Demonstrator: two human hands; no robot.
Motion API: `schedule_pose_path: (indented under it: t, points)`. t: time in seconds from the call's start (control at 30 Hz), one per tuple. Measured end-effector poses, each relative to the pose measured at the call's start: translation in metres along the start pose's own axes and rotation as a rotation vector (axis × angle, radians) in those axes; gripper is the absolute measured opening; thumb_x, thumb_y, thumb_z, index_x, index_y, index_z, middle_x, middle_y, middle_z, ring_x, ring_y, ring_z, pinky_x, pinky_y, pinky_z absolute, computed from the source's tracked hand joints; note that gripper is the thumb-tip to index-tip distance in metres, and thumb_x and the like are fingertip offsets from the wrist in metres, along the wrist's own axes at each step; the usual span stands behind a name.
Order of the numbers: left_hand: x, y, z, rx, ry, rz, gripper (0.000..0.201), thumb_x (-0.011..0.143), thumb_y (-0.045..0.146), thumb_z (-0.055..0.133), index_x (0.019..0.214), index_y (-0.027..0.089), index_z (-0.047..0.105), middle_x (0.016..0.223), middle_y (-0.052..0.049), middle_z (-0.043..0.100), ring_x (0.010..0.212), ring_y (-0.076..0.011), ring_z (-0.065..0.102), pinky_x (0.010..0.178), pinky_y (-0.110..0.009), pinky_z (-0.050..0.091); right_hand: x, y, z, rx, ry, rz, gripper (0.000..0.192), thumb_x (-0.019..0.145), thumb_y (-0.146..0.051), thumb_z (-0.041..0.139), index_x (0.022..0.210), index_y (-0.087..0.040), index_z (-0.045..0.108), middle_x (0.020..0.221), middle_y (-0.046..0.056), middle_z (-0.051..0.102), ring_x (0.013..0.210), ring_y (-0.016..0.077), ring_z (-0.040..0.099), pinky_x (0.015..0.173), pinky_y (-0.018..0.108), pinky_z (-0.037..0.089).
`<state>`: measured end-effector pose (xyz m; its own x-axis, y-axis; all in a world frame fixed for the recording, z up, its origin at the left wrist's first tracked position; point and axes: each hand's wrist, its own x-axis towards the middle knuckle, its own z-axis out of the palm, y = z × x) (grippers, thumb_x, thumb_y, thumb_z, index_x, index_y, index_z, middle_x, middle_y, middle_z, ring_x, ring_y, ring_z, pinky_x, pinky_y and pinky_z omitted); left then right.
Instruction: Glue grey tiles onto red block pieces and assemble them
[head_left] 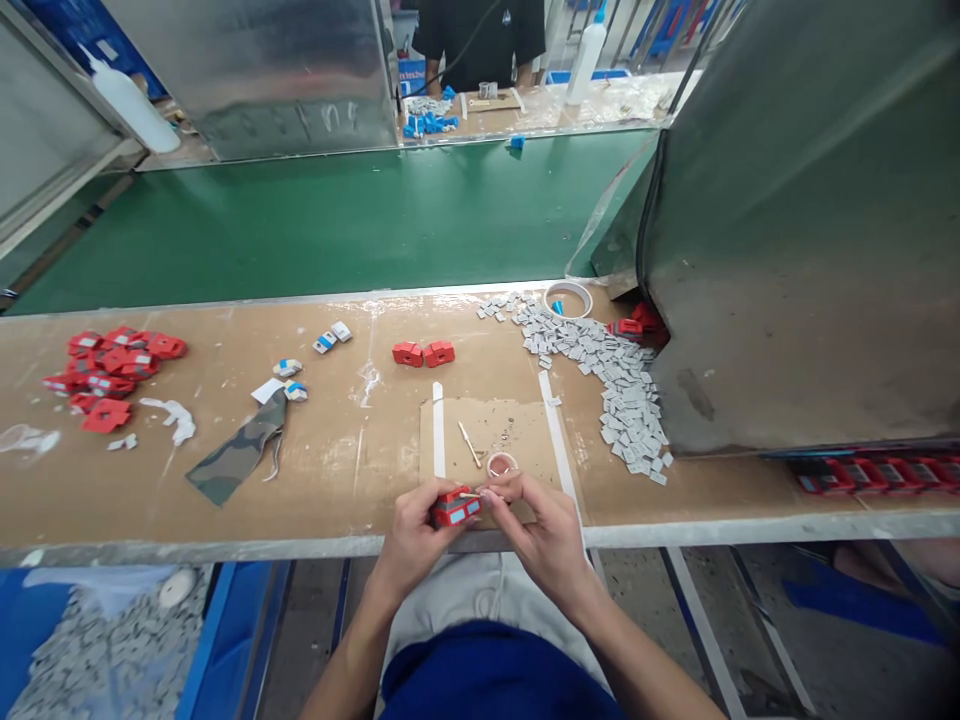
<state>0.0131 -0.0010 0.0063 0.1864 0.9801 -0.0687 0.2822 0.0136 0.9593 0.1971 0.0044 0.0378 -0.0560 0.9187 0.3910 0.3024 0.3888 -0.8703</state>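
My left hand (pixel 412 530) is closed around a small red toy car body (pixel 454 508) with pale window patches, held at the table's front edge. My right hand (pixel 536 525) pinches a thin pale stick (pixel 469 495), its tip against the top of the car body. Just beyond the fingers sits a small round cup (pixel 501 464) with something pinkish inside. A white stick (pixel 470 443) lies on the cardboard sheet (pixel 487 410), near scattered dark crumbs. Farther back, two red car bodies (pixel 439 353) stand side by side.
Small grey plates (pixel 630 400) spread in a heap at right, with a tape roll (pixel 568 300) behind. Red pieces (pixel 112 365) pile up at left, near a camouflage cloth (pixel 236 455). A green conveyor belt (pixel 337 220) runs behind the table; a metal panel (pixel 810 240) stands right. A person (pixel 480 45) is opposite.
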Motion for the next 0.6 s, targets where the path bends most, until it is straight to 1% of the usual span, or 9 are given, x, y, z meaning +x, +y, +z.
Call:
schedule_pose_path:
  t: [0.1,0.2,0.33,0.47,0.53,0.6]
  points:
    - [0.000,0.000,0.000,0.001,0.006,0.000,0.029,0.083,0.046,0.081,0.090,0.019,0.073,0.085,-0.006,0.079,0.072,-0.0199,0.071,0.068,-0.028,0.054,0.001,0.000,0.001,-0.005,-0.016,0.006,0.023,0.101,-0.030,0.062,0.079,-0.023,0.063,0.075,0.003,0.078,0.064,0.0162,0.075,0.058,0.023,0.059]
    - [0.000,0.000,0.000,0.012,0.021,0.004,0.027,0.082,0.044,0.083,0.090,0.019,0.074,0.083,-0.005,0.079,0.070,-0.0187,0.070,0.066,-0.026,0.052,0.000,0.000,-0.001,0.024,0.004,0.029,0.024,0.101,-0.031,0.062,0.080,-0.022,0.063,0.076,0.003,0.078,0.067,0.0161,0.075,0.062,0.023,0.060]
    - [0.000,-0.003,-0.001,-0.013,0.001,-0.001,0.029,0.079,0.042,0.086,0.094,0.018,0.076,0.082,-0.004,0.079,0.071,-0.0180,0.070,0.067,-0.025,0.053,0.000,0.002,-0.016,0.037,0.080,0.074,0.019,0.100,-0.027,0.064,0.082,-0.022,0.065,0.078,0.004,0.076,0.074,0.0168,0.075,0.069,0.025,0.060]
    - [0.001,-0.004,-0.003,-0.075,-0.007,-0.036,0.027,0.083,0.039,0.082,0.096,0.017,0.075,0.089,-0.007,0.079,0.075,-0.0187,0.072,0.067,-0.024,0.055,0.000,0.016,-0.031,-0.074,0.160,0.069,0.015,0.097,-0.024,0.067,0.083,-0.022,0.069,0.084,0.005,0.074,0.076,0.0170,0.071,0.066,0.026,0.057]
    - [0.001,-0.005,-0.003,-0.100,-0.005,-0.033,0.025,0.083,0.037,0.081,0.097,0.016,0.075,0.091,-0.007,0.079,0.077,-0.0190,0.073,0.069,-0.024,0.057,-0.001,0.023,-0.030,-0.123,0.152,0.059,0.012,0.097,-0.023,0.067,0.086,-0.022,0.071,0.088,0.005,0.073,0.078,0.0172,0.071,0.066,0.027,0.057]
    - [0.001,-0.005,-0.004,-0.111,-0.003,-0.025,0.024,0.083,0.035,0.081,0.098,0.016,0.075,0.091,-0.007,0.079,0.078,-0.0188,0.074,0.071,-0.024,0.058,-0.003,0.028,-0.026,-0.152,0.100,0.063,0.011,0.099,-0.023,0.064,0.092,-0.023,0.073,0.093,0.006,0.073,0.082,0.0180,0.071,0.070,0.029,0.059]
